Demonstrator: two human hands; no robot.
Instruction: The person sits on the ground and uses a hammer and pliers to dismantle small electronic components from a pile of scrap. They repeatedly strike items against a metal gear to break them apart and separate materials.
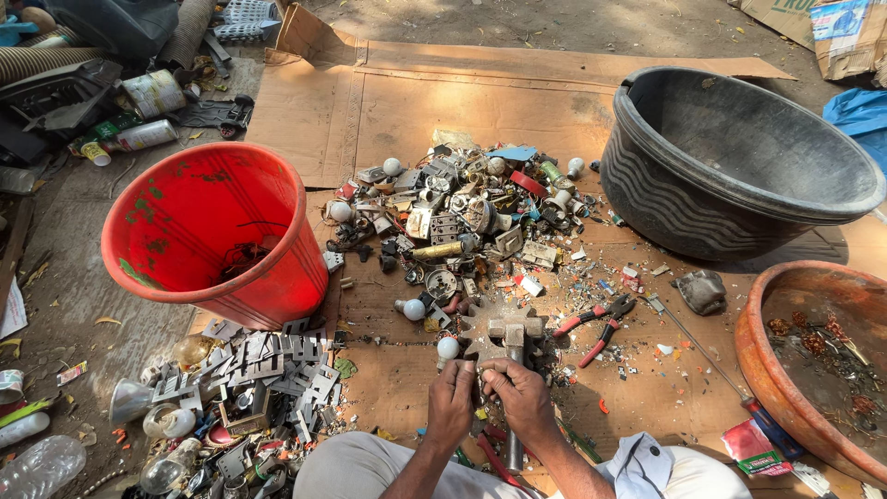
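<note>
Both hands work a small part just this side of the hammer (pixel 505 334), whose head rests on a gear-shaped plate (pixel 480 328). The left hand (pixel 450 404) and right hand (pixel 524 397) are closed, pinching the part (pixel 479 372) between fingertips; what it is cannot be told. Judged step: prying it apart, calling for a firm 2-handed grip. The hammer's long axis runs toward the person, head pointing away. Red pliers (pixel 599 323) lie right of the hammer.
</note>
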